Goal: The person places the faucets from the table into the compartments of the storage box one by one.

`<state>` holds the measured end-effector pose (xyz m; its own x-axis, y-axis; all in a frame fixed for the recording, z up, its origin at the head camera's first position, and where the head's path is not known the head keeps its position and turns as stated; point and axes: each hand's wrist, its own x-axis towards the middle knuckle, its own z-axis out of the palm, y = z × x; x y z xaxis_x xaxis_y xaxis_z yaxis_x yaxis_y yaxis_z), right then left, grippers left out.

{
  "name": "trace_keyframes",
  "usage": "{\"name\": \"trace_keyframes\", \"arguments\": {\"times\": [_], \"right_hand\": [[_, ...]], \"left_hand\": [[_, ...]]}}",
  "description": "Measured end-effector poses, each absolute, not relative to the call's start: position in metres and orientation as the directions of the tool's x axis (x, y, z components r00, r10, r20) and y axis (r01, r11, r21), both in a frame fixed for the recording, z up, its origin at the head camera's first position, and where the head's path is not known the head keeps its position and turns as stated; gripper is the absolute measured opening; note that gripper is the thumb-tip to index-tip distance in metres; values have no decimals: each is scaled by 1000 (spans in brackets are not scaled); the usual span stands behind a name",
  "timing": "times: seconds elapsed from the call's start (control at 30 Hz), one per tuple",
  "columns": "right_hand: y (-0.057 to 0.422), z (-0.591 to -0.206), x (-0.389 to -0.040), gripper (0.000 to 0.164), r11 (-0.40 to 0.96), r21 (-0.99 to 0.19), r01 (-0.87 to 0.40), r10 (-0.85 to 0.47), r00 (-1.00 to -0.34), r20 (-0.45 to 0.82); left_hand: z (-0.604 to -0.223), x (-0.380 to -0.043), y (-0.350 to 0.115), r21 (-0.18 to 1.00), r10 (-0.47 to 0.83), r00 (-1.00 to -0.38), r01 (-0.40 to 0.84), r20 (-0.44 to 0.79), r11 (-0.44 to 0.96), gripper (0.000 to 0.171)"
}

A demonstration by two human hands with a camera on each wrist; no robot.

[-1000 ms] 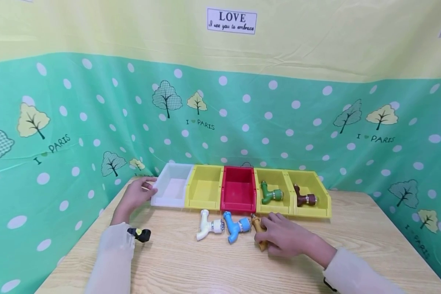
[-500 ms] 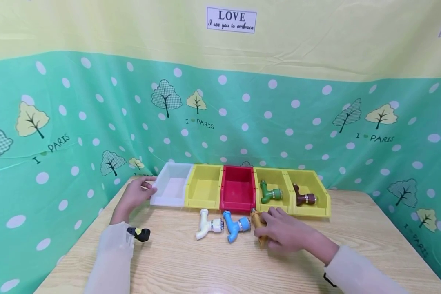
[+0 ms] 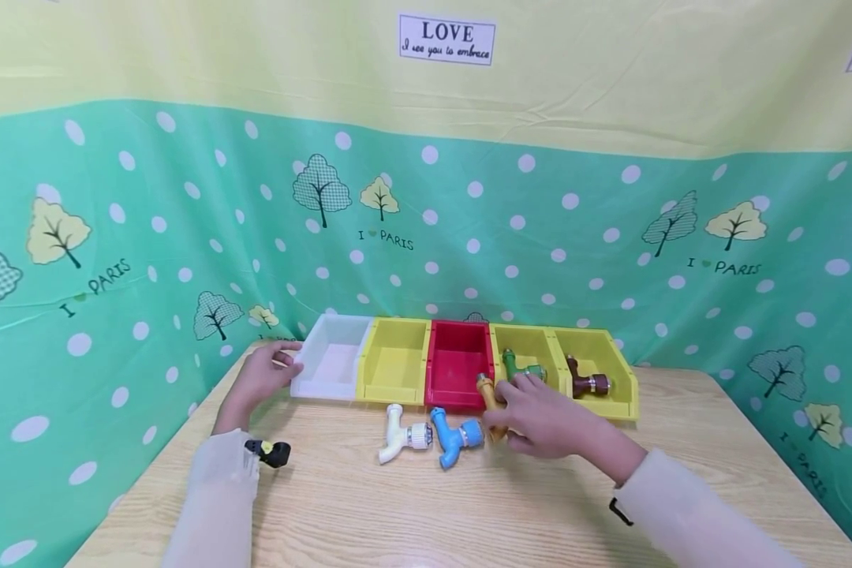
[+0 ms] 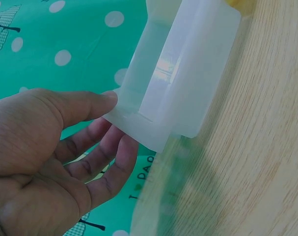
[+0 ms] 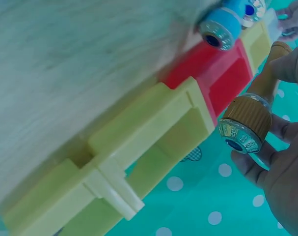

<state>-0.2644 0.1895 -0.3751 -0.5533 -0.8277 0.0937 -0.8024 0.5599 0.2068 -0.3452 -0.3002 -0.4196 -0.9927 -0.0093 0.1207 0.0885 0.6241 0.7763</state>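
Observation:
My right hand [image 3: 543,418] grips an ochre water tap [image 3: 489,398], raised off the table in front of the red bin [image 3: 461,379]. In the right wrist view the thumb and fingers lie around the tap [image 5: 252,110], its ribbed knob facing the camera. My left hand [image 3: 261,372] is at the left end of the bin row and pinches the translucent white bin [image 4: 188,83], thumb on its rim and fingers on the far side. A white tap [image 3: 400,435] and a blue tap [image 3: 450,439] lie on the table before the bins.
A yellow bin [image 3: 394,363] stands between the white and red ones. To the right, one yellow bin contains a green tap [image 3: 511,364], partly behind my right hand; the end one contains a brown tap [image 3: 588,385]. A patterned curtain [image 3: 468,237] hangs behind the wooden table [image 3: 369,513].
My right hand has lifted the ochre tap from the table and carried it forward, toward the bins. The left hand, the bins and the other taps stay put.

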Motion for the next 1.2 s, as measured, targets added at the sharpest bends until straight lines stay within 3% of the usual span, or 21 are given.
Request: {"name": "trace_keyframes", "arguments": {"times": [0.37,1.0,1.2], "right_hand": [[163,-354,-286,27,587,212,-781,-808,-579,107],[131,-357,-336,24,704,70,-707,-710,-701,63],[120,-363,-349,32,746,78,-661,-665,-745,47]], "left_hand": [[-421,-345,-300,776,-21,-993,77,115,626,44],[-422,-346,-301,781,5,-990,114,140,614,45],[-420,-345,-301,782,-6,-992,96,127,616,44]]}}
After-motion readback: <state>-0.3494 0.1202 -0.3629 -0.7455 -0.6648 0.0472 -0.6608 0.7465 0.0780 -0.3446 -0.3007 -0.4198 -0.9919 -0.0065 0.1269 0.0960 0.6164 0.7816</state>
